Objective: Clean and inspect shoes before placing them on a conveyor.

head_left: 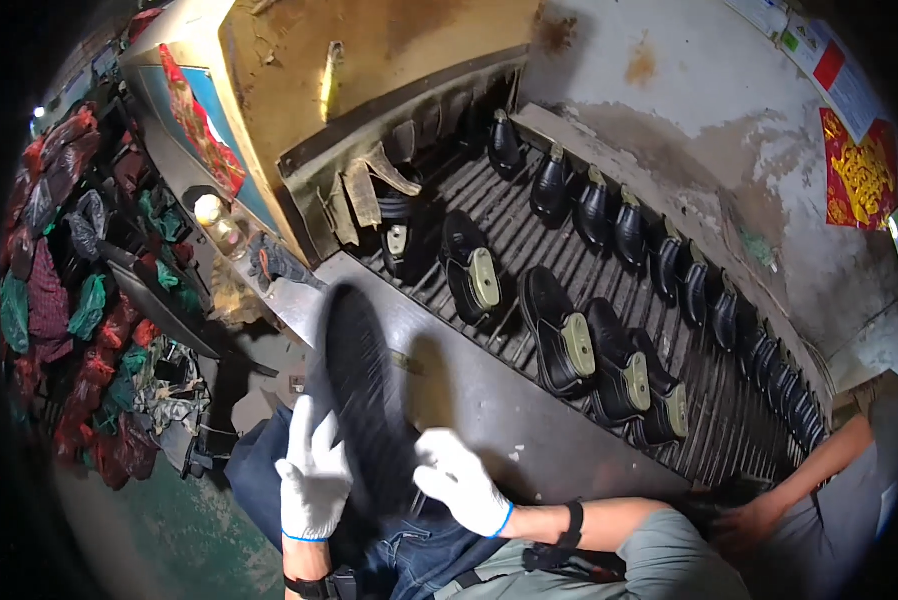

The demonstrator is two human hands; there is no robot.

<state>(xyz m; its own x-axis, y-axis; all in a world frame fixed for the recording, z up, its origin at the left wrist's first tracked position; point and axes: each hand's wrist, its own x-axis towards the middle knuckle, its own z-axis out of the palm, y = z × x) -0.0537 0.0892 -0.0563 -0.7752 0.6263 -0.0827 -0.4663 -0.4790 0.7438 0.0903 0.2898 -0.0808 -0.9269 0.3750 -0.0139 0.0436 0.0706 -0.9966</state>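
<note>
A black shoe sole (pixel 354 360), ridged and blurred by motion, stands nearly upright between my two white-gloved hands, above my lap. Whether an upper is attached behind it, I cannot tell. My left hand (pixel 314 480) holds its lower left edge, fingers pointing up along the side and thumb out to the left. At the lower right edge, my right hand (pixel 461 482) grips it with bent fingers. Beyond my hands, several black shoes with pale heel inserts, such as this shoe (pixel 561 335), lie on their sides on a slatted rack (pixel 529 240).
A metal ledge (pixel 509 410) separates me from the rack. Black shoes (pixel 594 212) line its far side by the wall. A yellowish machine housing (pixel 369 60) stands over its left end. Bagged items (pixel 74 300) are piled far left. Another person's arm (pixel 819 465) reaches in at the right.
</note>
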